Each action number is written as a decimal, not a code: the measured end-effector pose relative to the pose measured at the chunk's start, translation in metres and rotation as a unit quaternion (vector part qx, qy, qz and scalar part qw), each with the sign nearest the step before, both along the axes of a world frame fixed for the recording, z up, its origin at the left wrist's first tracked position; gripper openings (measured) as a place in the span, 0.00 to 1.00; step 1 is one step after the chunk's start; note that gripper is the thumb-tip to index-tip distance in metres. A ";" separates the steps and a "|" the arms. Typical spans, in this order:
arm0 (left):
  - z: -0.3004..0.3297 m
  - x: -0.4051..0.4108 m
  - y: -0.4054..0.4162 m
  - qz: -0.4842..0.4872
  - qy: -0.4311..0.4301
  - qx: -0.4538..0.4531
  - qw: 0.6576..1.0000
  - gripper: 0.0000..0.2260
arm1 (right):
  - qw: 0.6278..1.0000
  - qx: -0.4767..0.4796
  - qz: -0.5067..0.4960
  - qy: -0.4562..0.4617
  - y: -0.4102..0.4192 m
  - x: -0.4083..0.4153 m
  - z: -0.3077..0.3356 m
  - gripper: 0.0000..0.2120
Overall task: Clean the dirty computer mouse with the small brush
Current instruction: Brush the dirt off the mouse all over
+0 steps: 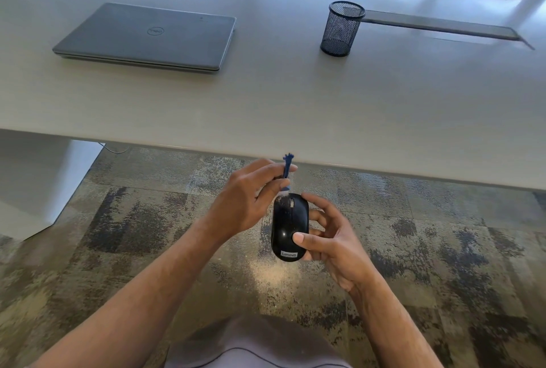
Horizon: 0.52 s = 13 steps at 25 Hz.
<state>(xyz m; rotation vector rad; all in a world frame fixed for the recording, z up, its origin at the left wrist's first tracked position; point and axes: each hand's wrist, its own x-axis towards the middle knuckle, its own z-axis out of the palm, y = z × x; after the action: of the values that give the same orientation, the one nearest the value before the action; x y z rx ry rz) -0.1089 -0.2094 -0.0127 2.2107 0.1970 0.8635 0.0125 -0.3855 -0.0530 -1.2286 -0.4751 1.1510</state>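
A black computer mouse (289, 226) with a Lenovo label is held in the air in front of the table edge, above the carpet. My right hand (328, 234) grips it, thumb on its top near the label and fingers under its right side. My left hand (245, 199) pinches a small blue brush (286, 171) between thumb and fingers. The brush points down, its pale bristles touching the mouse's front left part beside the scroll wheel. Light dust shows on that front area.
A white table (295, 107) spans the view ahead. On it lie a shut grey laptop (147, 38) at the left and a black mesh pen cup (341, 29) at the right, beside a cable slot (443, 25). Patterned carpet lies below.
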 end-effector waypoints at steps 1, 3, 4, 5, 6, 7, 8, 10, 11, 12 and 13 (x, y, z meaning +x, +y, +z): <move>0.002 0.001 -0.001 -0.001 -0.011 -0.001 1.000 0.12 | 1.000 0.001 -0.002 -0.002 0.000 0.001 0.000 0.36; 0.006 0.005 -0.005 -0.015 -0.023 0.006 1.000 0.12 | 1.000 0.004 -0.002 -0.003 0.001 0.003 0.000 0.36; 0.007 0.006 -0.006 -0.024 -0.020 0.010 0.999 0.12 | 1.000 0.006 -0.002 -0.003 0.002 0.003 -0.001 0.36; 0.007 0.007 -0.008 -0.032 -0.015 0.014 0.999 0.12 | 1.000 0.008 -0.002 -0.003 0.002 0.004 -0.001 0.36; 0.007 0.008 -0.008 -0.038 -0.008 0.016 0.999 0.12 | 1.000 0.009 -0.001 -0.003 0.002 0.004 -0.001 0.36; 0.006 0.007 -0.007 -0.041 -0.002 0.016 0.999 0.12 | 1.000 0.010 0.000 -0.003 0.002 0.005 -0.002 0.36; 0.005 0.007 -0.006 -0.042 0.004 0.016 0.999 0.12 | 1.000 0.009 0.000 -0.002 0.001 0.005 -0.002 0.36; 0.004 0.006 -0.002 -0.041 0.016 0.022 0.999 0.12 | 1.000 0.007 0.001 0.003 0.001 0.007 -0.003 0.36; 0.004 0.006 0.000 -0.039 0.022 0.028 0.999 0.12 | 1.000 0.006 0.002 0.006 0.001 0.007 -0.004 0.37; 0.004 0.005 0.002 -0.036 0.026 0.034 0.998 0.12 | 1.000 0.005 0.002 0.006 0.000 0.007 -0.004 0.37; 0.004 0.004 0.003 -0.032 0.029 0.036 0.998 0.13 | 1.000 0.004 0.001 0.004 0.000 0.008 -0.004 0.37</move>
<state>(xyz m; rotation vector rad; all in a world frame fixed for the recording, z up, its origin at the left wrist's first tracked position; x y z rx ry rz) -0.1047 -0.2069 -0.0090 2.2985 0.1224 0.7840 0.0200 -0.3850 -0.0571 -1.2166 -0.4741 1.1543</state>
